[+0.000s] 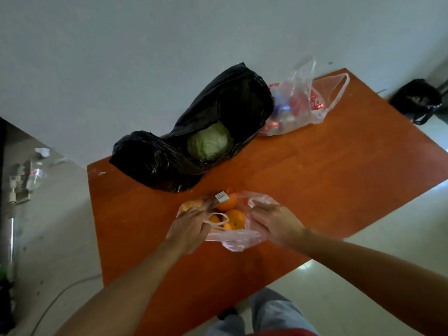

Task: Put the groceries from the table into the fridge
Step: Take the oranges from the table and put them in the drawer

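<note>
An orange-brown wooden table [339,190] stretches from centre-left to the right edge of the frame. At its far edge, upper centre, a black plastic bag [169,161] lies open around a green cabbage [209,141]. Just right of it sits a clear bag with red packets [295,105]. At lower centre lies a clear bag of oranges [228,220].

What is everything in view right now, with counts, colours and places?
table: one, orange-brown, against the wall
black bag: one, black, far left of table, open
cabbage: one, pale green, inside black bag
printed bag: one, clear with red print, far right, beside black bag
orange bag: one, clear, near edge of table
oranges: at least four, orange, inside orange bag
floor bag: one, black, floor right of table
left hand: grips orange bag's left side
right hand: grips orange bag's right side
</note>
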A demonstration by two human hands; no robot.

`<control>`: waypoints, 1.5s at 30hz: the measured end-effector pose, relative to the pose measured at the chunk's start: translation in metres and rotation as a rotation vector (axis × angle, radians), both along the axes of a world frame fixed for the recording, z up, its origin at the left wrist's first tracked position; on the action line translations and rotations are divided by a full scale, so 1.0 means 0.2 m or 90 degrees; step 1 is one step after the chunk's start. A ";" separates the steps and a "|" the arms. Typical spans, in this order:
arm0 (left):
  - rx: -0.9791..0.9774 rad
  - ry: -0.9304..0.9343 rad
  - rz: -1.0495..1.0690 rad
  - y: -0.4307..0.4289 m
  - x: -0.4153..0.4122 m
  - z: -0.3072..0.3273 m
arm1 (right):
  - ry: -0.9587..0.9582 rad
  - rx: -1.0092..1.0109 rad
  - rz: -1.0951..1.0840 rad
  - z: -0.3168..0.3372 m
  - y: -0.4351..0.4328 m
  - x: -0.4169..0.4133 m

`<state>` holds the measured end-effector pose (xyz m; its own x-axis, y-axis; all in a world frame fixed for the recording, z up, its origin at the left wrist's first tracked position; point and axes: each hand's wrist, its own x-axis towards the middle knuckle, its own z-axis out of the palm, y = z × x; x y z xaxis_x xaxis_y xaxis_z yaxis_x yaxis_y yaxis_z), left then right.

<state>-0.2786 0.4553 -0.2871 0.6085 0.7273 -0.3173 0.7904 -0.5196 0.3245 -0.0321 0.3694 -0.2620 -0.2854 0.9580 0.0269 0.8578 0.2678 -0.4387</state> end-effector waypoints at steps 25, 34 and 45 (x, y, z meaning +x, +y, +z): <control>0.150 0.134 -0.163 0.11 0.56 -0.01 | -0.051 -0.281 -0.280 -0.37 0.07 0.33; 0.109 0.314 -0.118 0.29 0.55 -0.14 | -0.092 -0.256 -0.237 -0.38 0.14 0.30; 0.190 0.098 -0.180 0.17 0.57 0.04 | -0.110 -0.210 -0.289 -0.19 0.02 0.31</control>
<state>-0.1644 0.4895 -0.2787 0.7593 0.6121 -0.2210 0.6306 -0.7759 0.0176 0.0302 0.3730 -0.2990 0.1824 0.9353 -0.3032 0.9209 -0.2706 -0.2806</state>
